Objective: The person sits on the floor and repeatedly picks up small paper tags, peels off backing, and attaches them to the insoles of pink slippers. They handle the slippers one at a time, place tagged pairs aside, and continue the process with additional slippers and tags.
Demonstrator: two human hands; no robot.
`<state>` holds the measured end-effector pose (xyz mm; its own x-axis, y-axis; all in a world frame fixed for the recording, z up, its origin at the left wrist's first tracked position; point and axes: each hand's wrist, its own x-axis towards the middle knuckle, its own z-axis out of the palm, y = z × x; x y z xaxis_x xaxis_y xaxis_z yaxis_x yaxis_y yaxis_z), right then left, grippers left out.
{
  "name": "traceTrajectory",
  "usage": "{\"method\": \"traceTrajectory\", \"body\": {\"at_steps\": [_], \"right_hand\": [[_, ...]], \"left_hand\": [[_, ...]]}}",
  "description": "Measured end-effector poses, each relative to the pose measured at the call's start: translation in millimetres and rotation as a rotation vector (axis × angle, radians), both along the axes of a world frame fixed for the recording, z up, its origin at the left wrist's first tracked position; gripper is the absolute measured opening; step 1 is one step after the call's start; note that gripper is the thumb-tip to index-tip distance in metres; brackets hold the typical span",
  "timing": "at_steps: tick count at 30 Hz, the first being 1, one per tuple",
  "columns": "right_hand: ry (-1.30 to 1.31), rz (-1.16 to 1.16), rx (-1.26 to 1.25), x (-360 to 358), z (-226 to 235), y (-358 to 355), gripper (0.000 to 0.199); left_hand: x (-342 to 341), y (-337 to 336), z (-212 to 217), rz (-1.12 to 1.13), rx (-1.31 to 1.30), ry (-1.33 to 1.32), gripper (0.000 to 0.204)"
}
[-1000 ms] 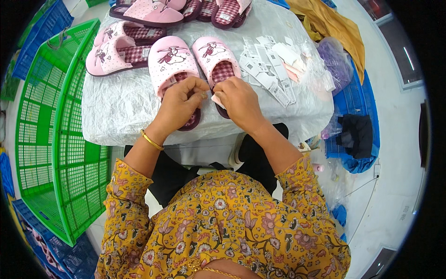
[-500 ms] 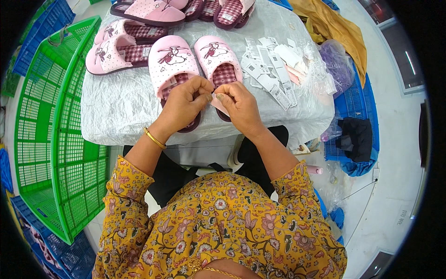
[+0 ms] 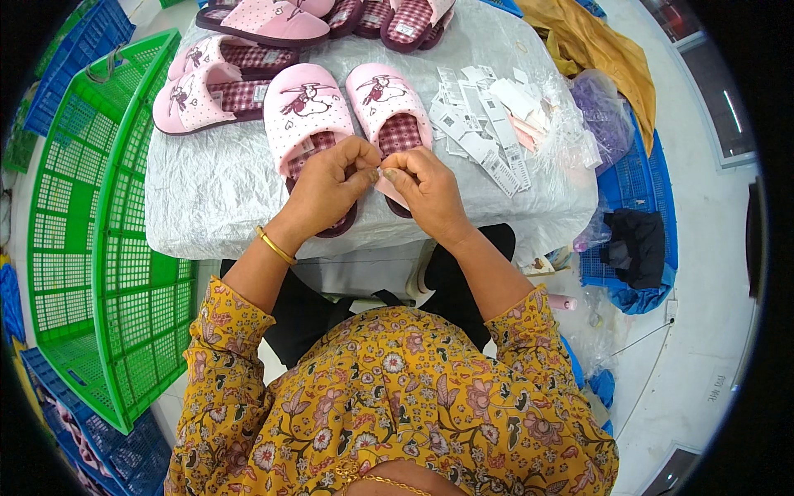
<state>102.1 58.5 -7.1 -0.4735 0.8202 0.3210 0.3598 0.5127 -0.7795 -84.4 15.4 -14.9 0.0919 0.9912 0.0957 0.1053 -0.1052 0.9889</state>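
Over the near ends of two pink slippers, my hands meet fingertip to fingertip. My right hand [image 3: 424, 188] is closed in a pinch on a small pale pink paper slip [image 3: 389, 189]. The thumb and forefinger of my left hand [image 3: 335, 183] are pinched together at the slip's upper corner; what they grip there is too small to tell. The left slipper [image 3: 306, 107] and the right slipper [image 3: 387, 95] lie side by side, toes away from me, with dog-like embroidery and dark red checked insoles. My hands partly hide their heels.
More pink slippers [image 3: 198, 95] lie on the plastic-covered table [image 3: 207, 190], at the left and far edge. Printed white tags [image 3: 480, 136] are scattered to the right. Green plastic crates [image 3: 124, 248] stand left, and a blue crate [image 3: 645, 182] with a dark cloth stands right.
Hardly anything differs. My hands keep the same pinch at the same place, with only a very slight shift of the fingertips and the view.
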Motion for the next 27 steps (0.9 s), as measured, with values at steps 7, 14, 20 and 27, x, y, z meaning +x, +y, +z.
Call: {"method": "traceTrajectory", "body": {"at_steps": [7, 14, 20, 27], "right_hand": [[-0.040, 0.029, 0.111, 1.7, -0.8, -0.6, 0.012], [0.002, 0.045, -0.089, -1.0, 9.9, 7.8, 0.013], [-0.144, 0.001, 0.068, -4.8, 21.5, 17.9, 0.018], [-0.407, -0.068, 0.339, -49.0, 29.8, 23.8, 0.060]], "left_hand": [[1.0, -0.7, -3.6, 0.014, 0.084, 0.099, 0.004], [-2.0, 1.5, 6.0, 0.019, -0.051, 0.074, 0.005], [-5.7, -9.8, 34.2, 0.289, 0.489, 0.553, 0.017], [-50.1, -19.2, 2.5, 0.815, 0.477, 0.411, 0.007]]}}
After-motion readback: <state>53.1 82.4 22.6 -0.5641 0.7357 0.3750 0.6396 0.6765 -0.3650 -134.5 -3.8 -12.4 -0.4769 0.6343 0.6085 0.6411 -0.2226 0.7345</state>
